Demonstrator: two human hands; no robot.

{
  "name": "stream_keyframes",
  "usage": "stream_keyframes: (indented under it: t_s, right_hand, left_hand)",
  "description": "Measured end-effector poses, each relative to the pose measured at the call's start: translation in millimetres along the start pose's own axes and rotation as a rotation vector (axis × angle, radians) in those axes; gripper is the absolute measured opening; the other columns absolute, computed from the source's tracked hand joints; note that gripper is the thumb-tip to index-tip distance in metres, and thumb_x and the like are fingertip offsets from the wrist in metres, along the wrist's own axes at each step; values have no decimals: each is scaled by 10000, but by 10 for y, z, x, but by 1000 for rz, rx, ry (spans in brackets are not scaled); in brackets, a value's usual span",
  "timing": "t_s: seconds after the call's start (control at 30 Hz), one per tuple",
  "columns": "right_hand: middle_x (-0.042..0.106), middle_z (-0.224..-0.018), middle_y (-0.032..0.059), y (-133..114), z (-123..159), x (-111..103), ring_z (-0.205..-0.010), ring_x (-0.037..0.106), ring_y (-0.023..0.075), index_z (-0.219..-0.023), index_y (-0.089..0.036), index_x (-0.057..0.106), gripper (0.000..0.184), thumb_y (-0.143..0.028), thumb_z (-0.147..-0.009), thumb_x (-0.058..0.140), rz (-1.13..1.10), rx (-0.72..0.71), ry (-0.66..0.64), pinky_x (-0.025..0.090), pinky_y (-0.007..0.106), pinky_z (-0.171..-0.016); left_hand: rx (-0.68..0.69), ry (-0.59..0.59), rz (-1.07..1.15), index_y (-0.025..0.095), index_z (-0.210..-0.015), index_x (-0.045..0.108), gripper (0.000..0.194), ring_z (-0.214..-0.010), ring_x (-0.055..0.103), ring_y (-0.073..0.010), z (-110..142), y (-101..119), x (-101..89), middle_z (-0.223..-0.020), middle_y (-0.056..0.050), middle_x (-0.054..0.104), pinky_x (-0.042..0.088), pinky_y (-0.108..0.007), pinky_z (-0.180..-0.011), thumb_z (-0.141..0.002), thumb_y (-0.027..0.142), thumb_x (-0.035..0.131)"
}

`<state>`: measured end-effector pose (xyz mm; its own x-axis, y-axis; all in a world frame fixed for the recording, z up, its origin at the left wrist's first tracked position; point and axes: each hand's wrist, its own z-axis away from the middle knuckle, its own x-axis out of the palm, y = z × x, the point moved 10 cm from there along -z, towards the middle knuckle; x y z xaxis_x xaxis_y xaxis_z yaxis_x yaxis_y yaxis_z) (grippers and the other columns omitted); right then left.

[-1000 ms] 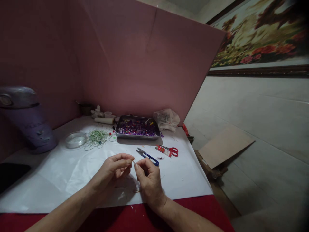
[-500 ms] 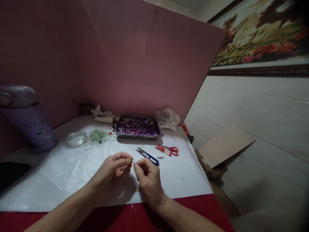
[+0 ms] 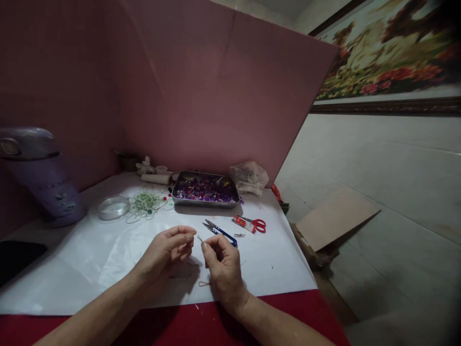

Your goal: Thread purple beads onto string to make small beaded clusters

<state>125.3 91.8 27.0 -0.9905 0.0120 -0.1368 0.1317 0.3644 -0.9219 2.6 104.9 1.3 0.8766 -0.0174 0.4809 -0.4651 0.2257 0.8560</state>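
The right hand (image 3: pixel 223 264) pinches a thin cord (image 3: pixel 200 239) tight between its thumb and first finger. The cord is up over the table (image 3: pixel 288 274), not far from the middle of the near edge. Its tip pokes out past the fingers and looks split in two, like a tiny fork.

The left hand (image 3: pixel 169 247) is just beside that tip, with its thumb and first finger close to each other. I cannot tell if they touch each other or hold anything. A small brown loop (image 3: pixel 204 283) shows under the right hand, close to the near edge. I cannot tell if it is part of the same cord.

Blue snips (image 3: pixel 226 235) lie just past the right hand, with their points apart. Nearer the right edge are red scissors (image 3: pixel 259 226), a red and white packet (image 3: pixel 245 224) touching them, and a little silver thing (image 3: pixel 239 235).

By the far edge sits a metal tray (image 3: pixel 205 204) full of beads (image 3: pixel 205 190), mostly purple. A see-through bag (image 3: pixel 249 178) is next to it, near the far right corner. To the left of the tray are a white roll (image 3: pixel 156 179), a messy heap of green thread (image 3: pixel 146 203) and a clear round dish (image 3: pixel 113 207). A purple bottle (image 3: pixel 45 187) stands by the left edge.
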Motion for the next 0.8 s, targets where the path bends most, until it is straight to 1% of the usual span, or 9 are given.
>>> stream_keyframes:
  t_s: [0.1,0.2,0.27,0.4,0.5,0.6,0.67,0.7,0.8]
  right_hand:
    - [456,-563,-41,1,-12,-15,-511,405,97,-702,-164,522,174,-284,-828,529,-14,10,14,338,221,-497]
    - [466,-568,-36,11,-7,-6,-517,416,102,-704,-164,527,179,-296,-826,534,-40,25,17,349,226,-503]
    - [473,-569,-33,37,9,16,-521,429,108,-714,-163,528,182,-304,-828,531,-64,48,8,355,230,-505]
    - [488,-568,-31,54,31,57,-519,444,114,-707,-171,515,186,-302,-838,521,-60,66,-25,362,236,-507]
    - [531,-648,-2,-75,-1,-47,-625,497,139,-677,-173,525,174,-249,-833,519,59,-30,42,395,256,-596]
    - [558,-784,29,-246,-40,-168,-801,530,170,-699,-174,545,142,-198,-832,502,87,-157,116,406,286,-741]
    - [564,-807,29,-262,-68,-143,-803,536,168,-773,-176,573,113,-202,-846,491,45,-166,65,411,284,-737]
    - [568,-804,27,-246,-77,-110,-792,539,166,-813,-178,585,109,-211,-853,490,22,-152,26,413,281,-720]
    - [577,-793,26,-175,-79,-28,-782,547,168,-867,-177,600,128,-239,-867,488,-28,-104,-52,413,279,-701]
  left_hand:
    - [-76,-11,-59,136,-799,695,202,-425,477,-65,18,-109,20,-505,26,577,324,-148,-386,-610,170,760]
    - [-106,-38,-53,141,-787,707,247,-492,568,-125,63,-155,104,-549,-10,634,399,-203,-445,-573,228,795]
    - [-101,-51,-41,142,-751,701,239,-529,597,-148,81,-150,154,-580,-26,655,431,-230,-487,-560,242,805]
    - [-98,-66,-40,147,-696,662,205,-526,582,-140,70,-141,168,-586,-19,644,438,-236,-508,-579,253,792]
    - [-80,-60,-87,152,-672,629,176,-446,488,-87,47,-104,120,-526,21,586,360,-189,-439,-623,258,761]
    - [-89,-142,-195,144,-674,625,153,-338,290,-37,64,-86,181,-398,67,466,182,-169,-355,-711,281,683]
    - [-100,-218,-227,142,-681,619,162,-325,230,-33,101,-83,265,-367,77,429,110,-185,-349,-753,286,635]
    - [-102,-242,-228,145,-679,610,163,-325,233,-33,118,-78,296,-384,71,451,94,-192,-350,-762,285,624]
    - [-89,-272,-210,154,-659,573,180,-360,321,-34,141,-56,346,-520,33,560,117,-197,-362,-760,289,637]
